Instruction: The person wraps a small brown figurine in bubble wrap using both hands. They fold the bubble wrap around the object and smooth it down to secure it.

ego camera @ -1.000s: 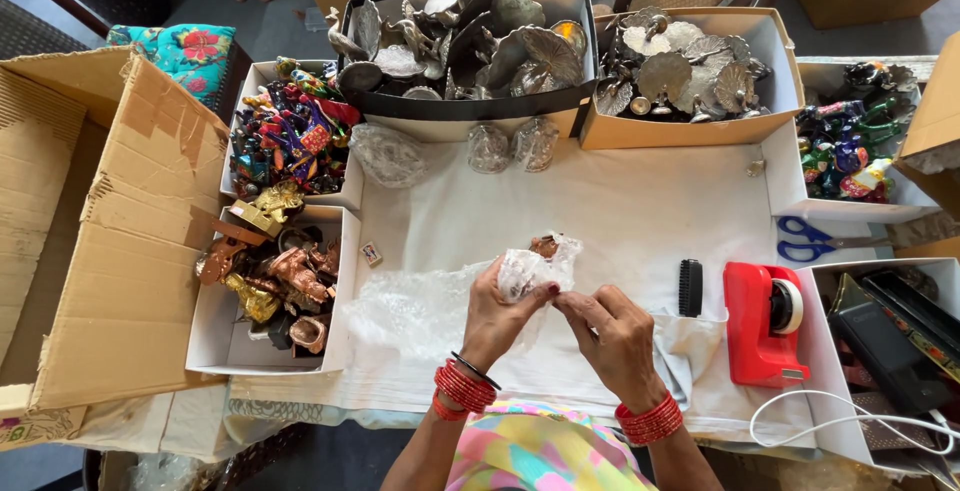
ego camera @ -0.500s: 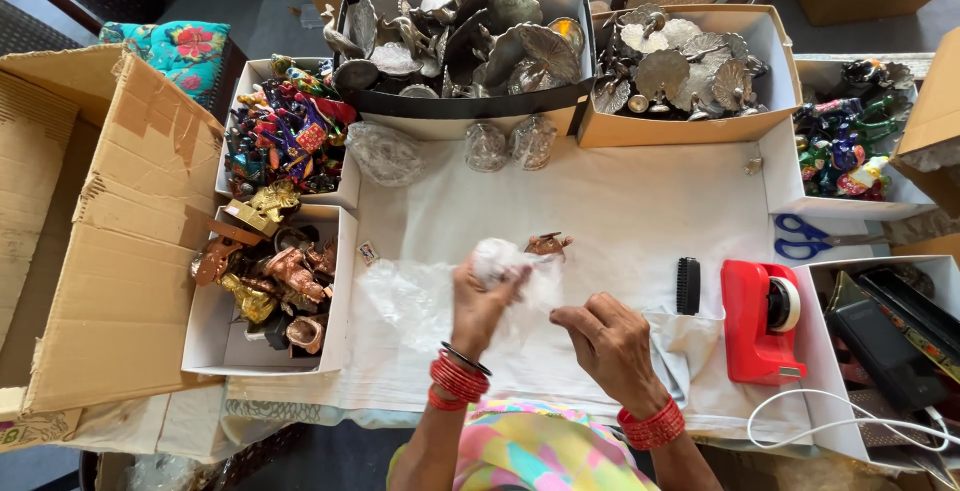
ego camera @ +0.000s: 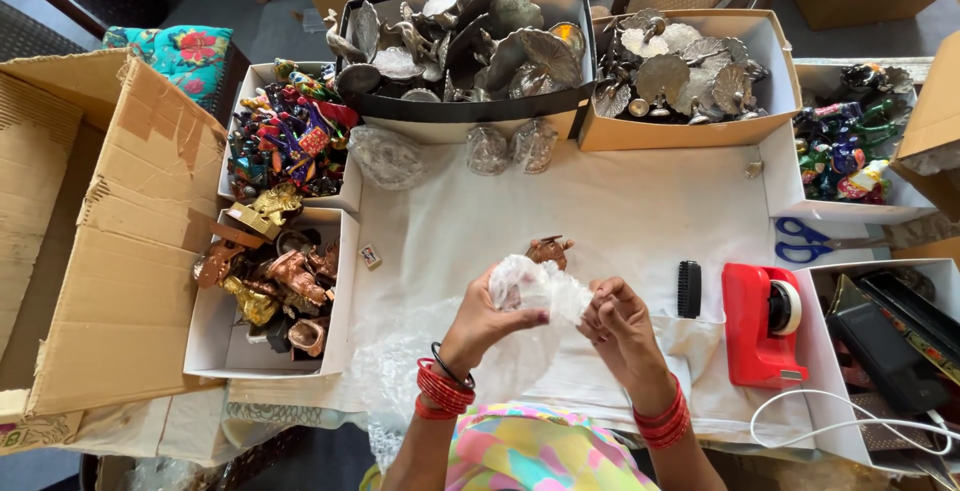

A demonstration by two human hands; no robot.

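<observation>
Your left hand [ego camera: 482,323] is closed around a bundle of clear bubble wrap [ego camera: 530,289], fingers curled under it and thumb across the front, holding it just above the white cloth [ego camera: 640,211] at the near middle of the table; whatever sits inside the wrap is hidden. Your right hand [ego camera: 620,329] pinches the bundle's right edge between thumb and fingertips, so both hands grip the same wrap. A loose sheet of the same wrap trails down beneath your left wrist. Just beyond the bundle a small copper figurine [ego camera: 550,249] lies on the cloth, apart from your hands. To your right sit a black brush [ego camera: 689,289], a red tape dispenser [ego camera: 760,323] and blue scissors [ego camera: 808,241]. To your left a white box [ego camera: 215,346] holds copper and brass figures, beside an open cardboard carton [ego camera: 130,251]
</observation>
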